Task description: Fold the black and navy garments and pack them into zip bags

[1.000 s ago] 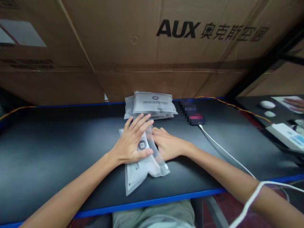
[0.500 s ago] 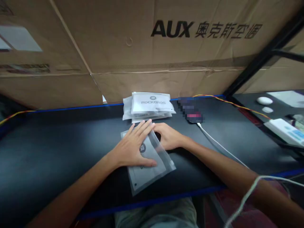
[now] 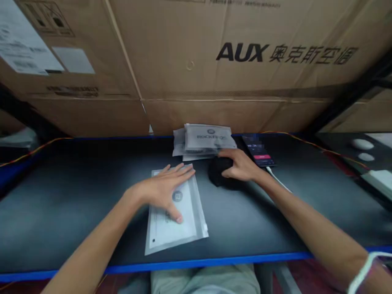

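Observation:
A translucent zip bag (image 3: 186,222) with a dark round logo lies flat near the table's front edge. My left hand (image 3: 162,190) rests on its upper left part, fingers spread. To the right of the bag, my right hand (image 3: 240,163) is closed on a soft black rounded item (image 3: 218,171), which looks like bunched fabric; its exact kind is unclear. That item sits on or just above the tabletop. Just beyond it is a small pile of ROCKBROS zip bags (image 3: 208,136).
A phone (image 3: 260,151) with a lit screen and a white cable lies right of the pile. Large cardboard (image 3: 183,81) stands upright along the black table's (image 3: 92,196) back edge. Two white rounded objects (image 3: 363,145) and a white box (image 3: 379,181) are at far right.
My right hand has moved right, away from the zip bag, and now the black item shows in it. The zip bag has turned straighter under my left hand. The head view has shifted.

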Available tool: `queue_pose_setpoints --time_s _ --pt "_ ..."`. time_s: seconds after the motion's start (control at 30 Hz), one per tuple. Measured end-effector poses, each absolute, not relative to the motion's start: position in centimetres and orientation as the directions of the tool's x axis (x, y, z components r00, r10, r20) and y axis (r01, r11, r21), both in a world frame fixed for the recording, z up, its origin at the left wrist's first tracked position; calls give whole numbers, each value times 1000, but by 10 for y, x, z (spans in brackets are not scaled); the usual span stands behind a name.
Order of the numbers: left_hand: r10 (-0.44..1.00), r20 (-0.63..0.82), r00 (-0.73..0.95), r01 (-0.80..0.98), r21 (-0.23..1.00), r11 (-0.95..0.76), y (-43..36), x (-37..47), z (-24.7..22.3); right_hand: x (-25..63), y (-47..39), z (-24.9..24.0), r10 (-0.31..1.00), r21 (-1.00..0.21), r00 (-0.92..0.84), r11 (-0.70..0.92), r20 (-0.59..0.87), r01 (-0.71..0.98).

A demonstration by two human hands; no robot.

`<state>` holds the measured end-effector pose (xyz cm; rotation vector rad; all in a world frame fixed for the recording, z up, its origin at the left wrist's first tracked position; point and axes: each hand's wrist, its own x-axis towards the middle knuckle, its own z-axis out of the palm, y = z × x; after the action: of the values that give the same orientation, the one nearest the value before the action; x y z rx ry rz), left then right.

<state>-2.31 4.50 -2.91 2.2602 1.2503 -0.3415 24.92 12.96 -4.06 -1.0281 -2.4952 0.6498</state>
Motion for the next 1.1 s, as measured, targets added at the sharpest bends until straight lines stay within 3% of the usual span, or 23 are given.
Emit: queue_pose_setpoints --time_s 0.17,0.37,0.57,0.8,1.1 --pt "811 -479 337 935 276 -225 54 -69 -22 246 131 -51 770 -676 -631 514 93 528" --pt "925 -380 24 989 145 35 68 -118 -40 243 128 -53 763 -700 -642 496 69 514" --pt "948 -68 -310 948 48 313 78 -127 -56 239 122 -53 784 -763 -620 379 -36 524" --pt "934 216 -286 958 76 276 85 -100 -65 232 113 -51 743 -764 -669 413 -32 496" --pt "972 172 -162 976 171 132 83 -89 -72 225 103 -57 707 -831 -707 409 26 378"
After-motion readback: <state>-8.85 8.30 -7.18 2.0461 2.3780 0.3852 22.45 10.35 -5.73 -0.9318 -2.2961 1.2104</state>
